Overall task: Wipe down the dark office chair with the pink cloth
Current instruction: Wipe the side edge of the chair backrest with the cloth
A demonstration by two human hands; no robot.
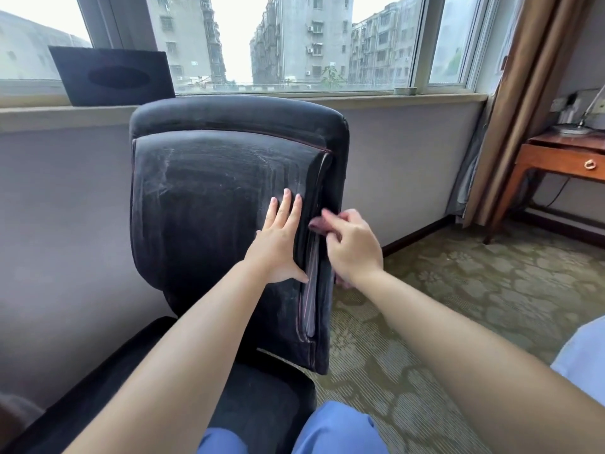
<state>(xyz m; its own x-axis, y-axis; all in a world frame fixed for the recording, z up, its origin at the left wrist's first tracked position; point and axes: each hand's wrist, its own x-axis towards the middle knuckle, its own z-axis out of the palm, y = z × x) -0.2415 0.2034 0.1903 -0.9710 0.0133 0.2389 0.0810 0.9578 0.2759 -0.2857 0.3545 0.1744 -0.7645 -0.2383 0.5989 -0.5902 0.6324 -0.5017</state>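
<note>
The dark office chair (209,191) faces me, its velvety backrest streaked with pale wipe marks. My left hand (281,237) lies flat on the right part of the back cushion with its fingers spread, pressing the cushion edge leftward. My right hand (352,245) is closed on the pink cloth (319,224), of which only a small bunched bit shows past the fingers. The cloth sits at the gap between the cushion and the chair's right side panel. The chair's seat (262,398) is below, partly hidden by my arms.
A dark tissue box (111,75) stands on the window sill behind the chair. A wooden desk (563,158) with a lamp base stands at the right, beside a brown curtain (523,103). Patterned green carpet (458,290) lies to the chair's right. My blue-trousered knees (334,427) are at the bottom.
</note>
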